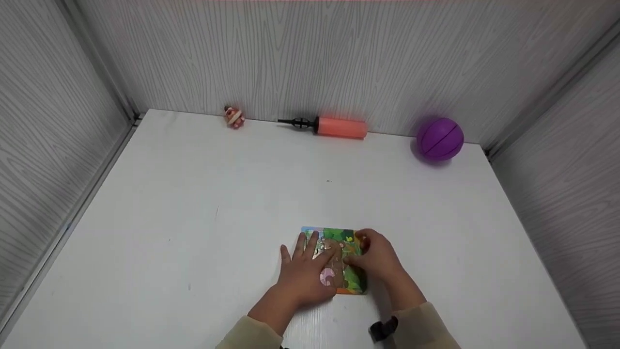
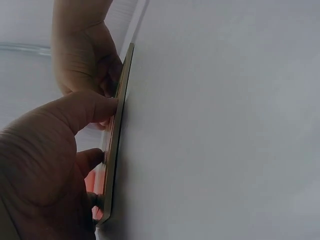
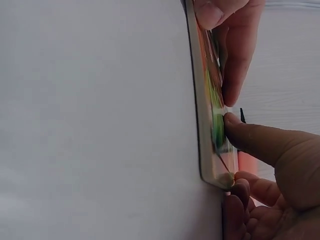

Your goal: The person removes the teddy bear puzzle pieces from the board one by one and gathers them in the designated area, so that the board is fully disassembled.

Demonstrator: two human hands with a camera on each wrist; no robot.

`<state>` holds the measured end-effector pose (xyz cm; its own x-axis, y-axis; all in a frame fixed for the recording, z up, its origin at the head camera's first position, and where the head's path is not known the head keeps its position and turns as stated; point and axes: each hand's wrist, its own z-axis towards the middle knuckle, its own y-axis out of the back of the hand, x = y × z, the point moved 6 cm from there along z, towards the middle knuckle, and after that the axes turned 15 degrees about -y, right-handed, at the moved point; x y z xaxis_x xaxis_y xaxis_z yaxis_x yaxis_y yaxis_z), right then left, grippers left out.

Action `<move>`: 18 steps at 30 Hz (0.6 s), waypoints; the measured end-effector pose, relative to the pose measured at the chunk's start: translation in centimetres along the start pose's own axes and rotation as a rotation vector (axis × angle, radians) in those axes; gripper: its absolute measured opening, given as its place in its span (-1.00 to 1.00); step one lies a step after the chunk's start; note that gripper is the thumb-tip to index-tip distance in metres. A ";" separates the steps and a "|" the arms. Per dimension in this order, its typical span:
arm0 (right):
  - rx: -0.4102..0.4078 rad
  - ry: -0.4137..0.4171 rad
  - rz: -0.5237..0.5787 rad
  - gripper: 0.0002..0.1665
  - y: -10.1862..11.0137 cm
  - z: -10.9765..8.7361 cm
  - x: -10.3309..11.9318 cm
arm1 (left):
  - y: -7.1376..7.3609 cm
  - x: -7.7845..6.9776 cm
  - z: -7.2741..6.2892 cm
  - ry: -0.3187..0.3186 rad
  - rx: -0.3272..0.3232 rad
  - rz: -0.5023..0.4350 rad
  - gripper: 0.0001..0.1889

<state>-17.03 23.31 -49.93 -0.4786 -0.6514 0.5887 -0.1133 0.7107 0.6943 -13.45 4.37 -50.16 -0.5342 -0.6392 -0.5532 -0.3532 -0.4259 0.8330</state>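
On the white table (image 1: pixel 193 194), at far left of the puzzle (image 1: pixel 351 278), stands a grey wood-grain side wall (image 1: pixel 53 116). Next along, well beyond the puzzle and to its left, a small brown-and-cream toy (image 1: pixel 234 117) sits close to the back wall (image 1: pixel 203 53). Nearer the wearer than the puzzle, on its left, a beige sleeve (image 1: pixel 252 334) leads to the left hand (image 1: pixel 301 278), which lies over the puzzle's left part with its fingers straight and spread, grasping nothing, its thumb touching the near edge. Straight beyond the puzzle, by the back wall, a pump (image 1: pixel 341 127) lies on its side, black nozzle to the left and orange-red barrel to the right. The puzzle itself lies flat on the table between the two hands, its picture showing brown, green and pink, with joints between the pieces. At the puzzle's right side, the right hand (image 1: pixel 380 257) grips it with thumb on the picture and index finger bent against the far right corner. Nearer the wearer than the puzzle, to its right, is a black band (image 1: pixel 383 329) at that wrist. Beyond the puzzle, farther right, rests a purple ball (image 1: pixel 440 139)
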 end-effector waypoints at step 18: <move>0.079 -0.093 -0.088 -0.41 1.0 1.8 1.6 | -0.1 -0.1 0.1 0.012 0.001 0.013 -0.09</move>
<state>-19.47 23.47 -49.08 -0.5419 -0.6873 0.4837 -0.2249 0.6732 0.7045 -13.48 4.55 -50.24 -0.5297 -0.6520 -0.5425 -0.3468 -0.4172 0.8401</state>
